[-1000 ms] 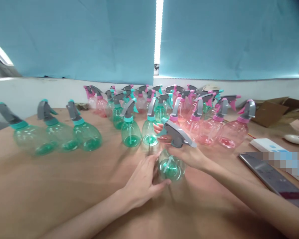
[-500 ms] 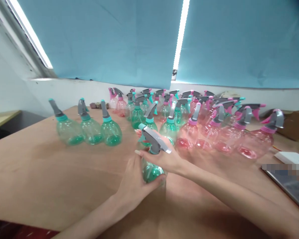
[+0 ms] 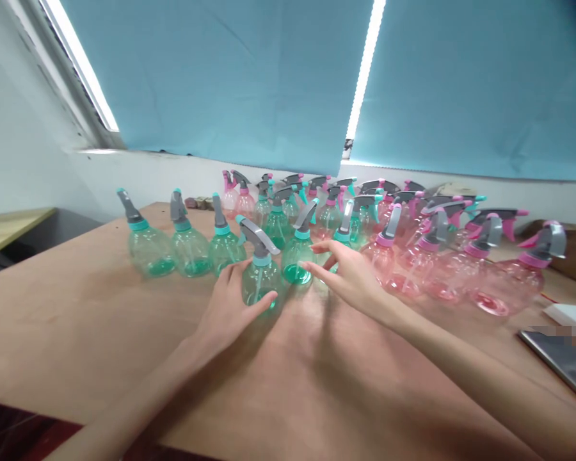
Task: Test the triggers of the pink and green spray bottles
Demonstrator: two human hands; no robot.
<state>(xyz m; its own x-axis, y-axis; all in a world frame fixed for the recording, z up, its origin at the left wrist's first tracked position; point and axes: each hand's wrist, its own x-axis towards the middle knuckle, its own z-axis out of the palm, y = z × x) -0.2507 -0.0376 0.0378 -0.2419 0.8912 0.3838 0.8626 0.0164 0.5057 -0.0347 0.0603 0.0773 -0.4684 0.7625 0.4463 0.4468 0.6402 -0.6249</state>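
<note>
My left hand [image 3: 235,307] is wrapped round the body of a green spray bottle [image 3: 262,275] with a grey trigger head and teal collar. This bottle stands upright at the near end of the green ones. My right hand [image 3: 350,272] is off that bottle, its thumb and fingers apart, in front of another green spray bottle [image 3: 296,256]. Whether its fingertips touch that bottle I cannot tell. To the left, several green spray bottles [image 3: 191,250] stand in a row.
Pink spray bottles [image 3: 496,288] line the right side, with more pink and green ones behind. A dark flat device [image 3: 561,365] and a white box [image 3: 571,314] lie at the right of the wooden table [image 3: 278,403]. A brown cardboard box [image 3: 566,253] sits behind them.
The held spray bottle has moved left and away from me, toward the left row. My right hand has let go of its neck and opened. The view has shifted slightly.
</note>
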